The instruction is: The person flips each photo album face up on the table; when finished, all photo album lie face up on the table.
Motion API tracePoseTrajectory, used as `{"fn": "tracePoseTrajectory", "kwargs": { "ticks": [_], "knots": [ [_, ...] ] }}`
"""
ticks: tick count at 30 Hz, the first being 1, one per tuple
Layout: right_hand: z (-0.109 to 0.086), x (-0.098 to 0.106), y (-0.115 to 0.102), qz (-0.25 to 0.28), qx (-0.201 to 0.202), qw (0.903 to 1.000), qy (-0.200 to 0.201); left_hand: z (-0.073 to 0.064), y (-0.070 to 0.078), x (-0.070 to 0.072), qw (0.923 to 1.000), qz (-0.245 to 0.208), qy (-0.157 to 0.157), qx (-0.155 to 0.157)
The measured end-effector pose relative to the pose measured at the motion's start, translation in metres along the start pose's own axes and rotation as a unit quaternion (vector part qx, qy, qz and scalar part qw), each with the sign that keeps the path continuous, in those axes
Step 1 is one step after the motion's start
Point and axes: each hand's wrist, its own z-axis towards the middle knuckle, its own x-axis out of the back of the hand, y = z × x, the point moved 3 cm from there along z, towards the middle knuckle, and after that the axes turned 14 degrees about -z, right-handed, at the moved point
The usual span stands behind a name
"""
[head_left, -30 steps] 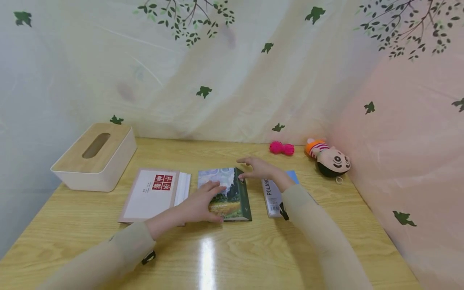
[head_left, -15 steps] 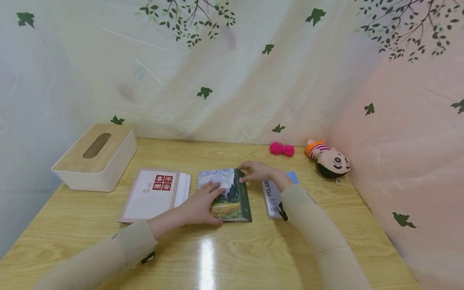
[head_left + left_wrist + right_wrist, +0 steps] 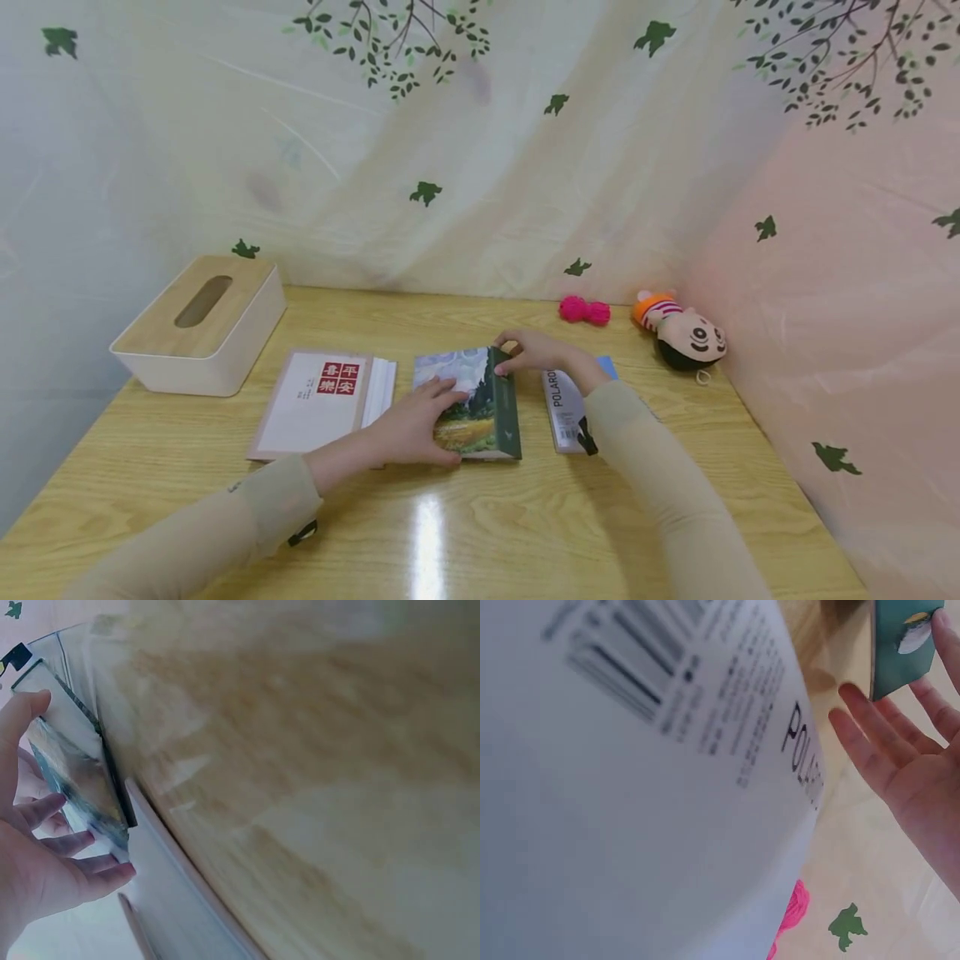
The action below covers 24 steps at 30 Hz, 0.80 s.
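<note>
A book with a painted landscape cover and dark green spine (image 3: 457, 417) lies mid-table in the head view. My left hand (image 3: 412, 425) spreads its fingers over the book's left part, the thumb at its near edge; the left wrist view shows this thumb (image 3: 34, 706) by the page edge. At the far right corner, my right hand (image 3: 536, 352) pinches the book, thumb on the spine and fingers bent over the far end. The right wrist view shows the green spine (image 3: 900, 652) between thumb and fingers. Part of the cover is hidden under the left hand.
Left of the book lies a pale book with red characters (image 3: 300, 408). A white POLAROID-printed book or box (image 3: 564, 412) sits under the right forearm. A tissue box (image 3: 217, 358) stands back left. Farther back are a pink yarn bundle (image 3: 585, 311) and a plush doll (image 3: 682, 329).
My right hand has moved in from beside the spine and taken hold of the far corner. The book has shifted slightly right, showing more of its spine. My left hand has barely moved.
</note>
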Motion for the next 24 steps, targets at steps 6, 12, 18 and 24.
{"fn": "tracePoseTrajectory", "kwargs": {
  "ticks": [6, 12, 18, 24],
  "knots": [
    [-0.006, 0.004, -0.002, 0.017, 0.004, 0.9998, 0.007, -0.001, 0.003, 0.004, 0.9997, -0.022, -0.003, -0.013],
    [-0.011, 0.01, -0.007, 0.017, 0.02, 0.9995, 0.015, -0.003, 0.005, 0.006, 0.9983, -0.057, -0.012, -0.005],
    [-0.018, 0.015, -0.013, 0.018, 0.019, 0.9995, 0.02, -0.003, 0.006, 0.008, 0.9976, -0.069, -0.006, -0.007],
    [-0.024, 0.02, -0.015, 0.039, 0.024, 0.9987, 0.022, -0.003, 0.006, 0.008, 0.9972, -0.074, 0.005, -0.015]
  ]
}}
